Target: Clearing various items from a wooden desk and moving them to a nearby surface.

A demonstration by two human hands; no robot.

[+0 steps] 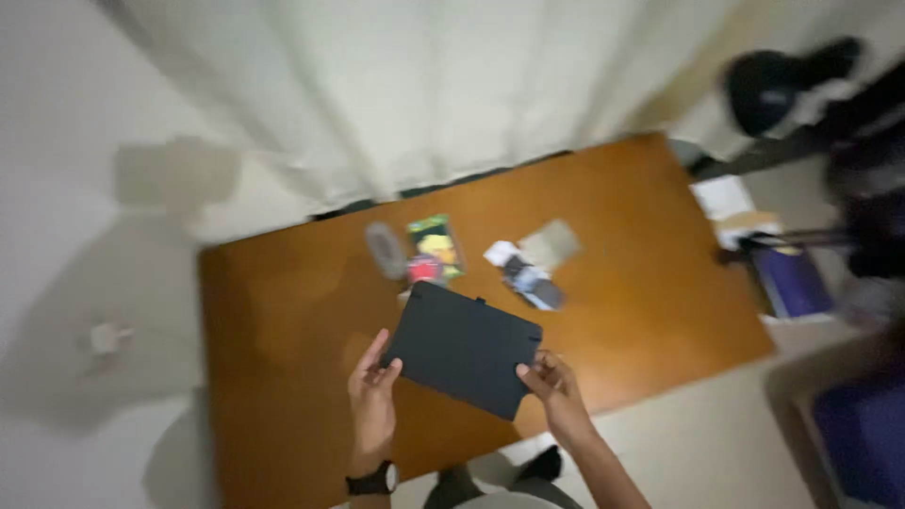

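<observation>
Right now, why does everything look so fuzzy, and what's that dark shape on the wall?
Head view: motion blur smears the whole frame, so the small packets on the brown table can't be read; the black flat case in both hands stays clearest; soft shadows fall on the left wall; edges bend from the wide lens.

Dim indoor light, heavy motion blur, soft shadows on left wall (85, 245)

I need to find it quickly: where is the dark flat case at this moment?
In the head view, the dark flat case is near the centre, held above the wooden table between the left hand and right hand, just below the colourful packet.
</observation>
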